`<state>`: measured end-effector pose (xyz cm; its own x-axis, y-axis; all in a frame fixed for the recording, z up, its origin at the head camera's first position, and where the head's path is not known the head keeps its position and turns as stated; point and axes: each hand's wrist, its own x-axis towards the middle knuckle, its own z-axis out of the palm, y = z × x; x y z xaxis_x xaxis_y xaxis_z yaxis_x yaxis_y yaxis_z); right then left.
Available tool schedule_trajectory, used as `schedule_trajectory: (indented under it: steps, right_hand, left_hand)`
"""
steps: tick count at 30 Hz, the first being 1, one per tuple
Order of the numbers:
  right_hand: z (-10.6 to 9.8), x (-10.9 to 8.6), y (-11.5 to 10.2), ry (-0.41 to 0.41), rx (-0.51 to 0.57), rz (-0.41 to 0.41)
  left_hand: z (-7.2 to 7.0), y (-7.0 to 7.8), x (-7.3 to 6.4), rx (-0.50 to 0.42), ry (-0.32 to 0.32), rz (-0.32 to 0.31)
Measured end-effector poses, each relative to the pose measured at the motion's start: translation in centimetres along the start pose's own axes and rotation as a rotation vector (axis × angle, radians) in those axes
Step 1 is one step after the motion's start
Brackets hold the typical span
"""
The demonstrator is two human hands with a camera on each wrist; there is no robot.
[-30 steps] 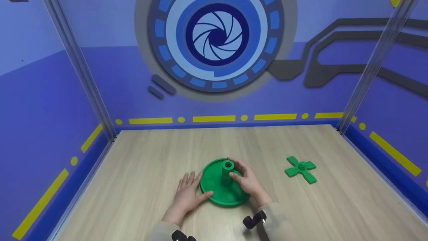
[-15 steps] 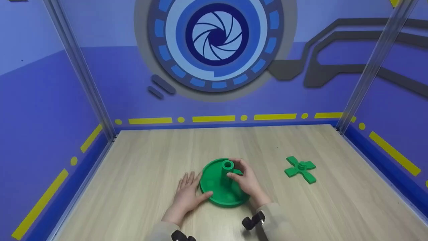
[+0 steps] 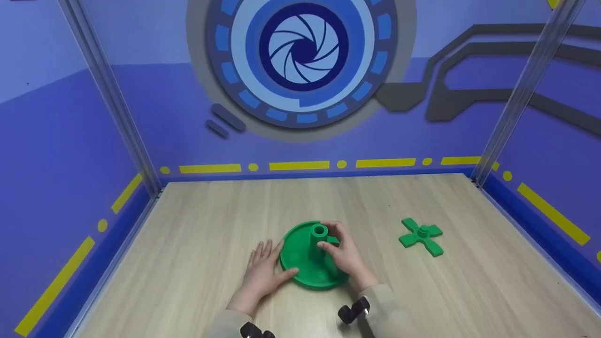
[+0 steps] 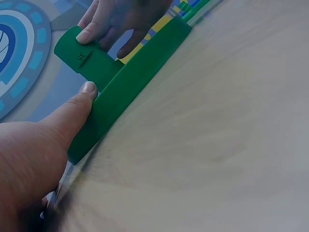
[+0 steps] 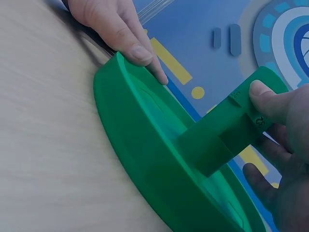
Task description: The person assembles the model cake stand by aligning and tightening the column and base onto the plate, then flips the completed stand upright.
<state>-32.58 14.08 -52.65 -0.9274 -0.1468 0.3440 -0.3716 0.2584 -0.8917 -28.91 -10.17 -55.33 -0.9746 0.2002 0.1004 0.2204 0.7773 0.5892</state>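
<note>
A round green dish (image 3: pixel 296 256) with a raised rim lies on the table. A green tube (image 5: pixel 227 130) stands upright in it, its hollow top end facing up in the head view. My right hand (image 3: pixel 348 255) pinches the tube near its top between thumb and fingers. At the dish's left side, my left hand (image 3: pixel 263 277) lies with straight, spread fingers, the thumb touching the rim. Small raised digits mark the tube's side in both wrist views. Behind my right hand, part of the dish is hidden.
A green cross-shaped piece (image 3: pixel 421 236) with four flat arms and a short ridged stub in its middle lies to the right on the wooden table (image 3: pixel 211 211). Blue printed panels (image 3: pixel 136 112) and metal posts enclose the table at the back and sides.
My right thumb has shifted slightly left across the tube, and the right hand has turned a little with it. The left hand and the dish stay in place.
</note>
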Motion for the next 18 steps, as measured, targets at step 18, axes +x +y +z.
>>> schedule_trajectory:
  steps: [18]
  right_hand:
    - [-0.16,-0.1,-0.21,-0.013,-0.022,-0.001]
  left_hand:
    - [-0.13,-0.06,-0.11,-0.009,-0.003,0.003]
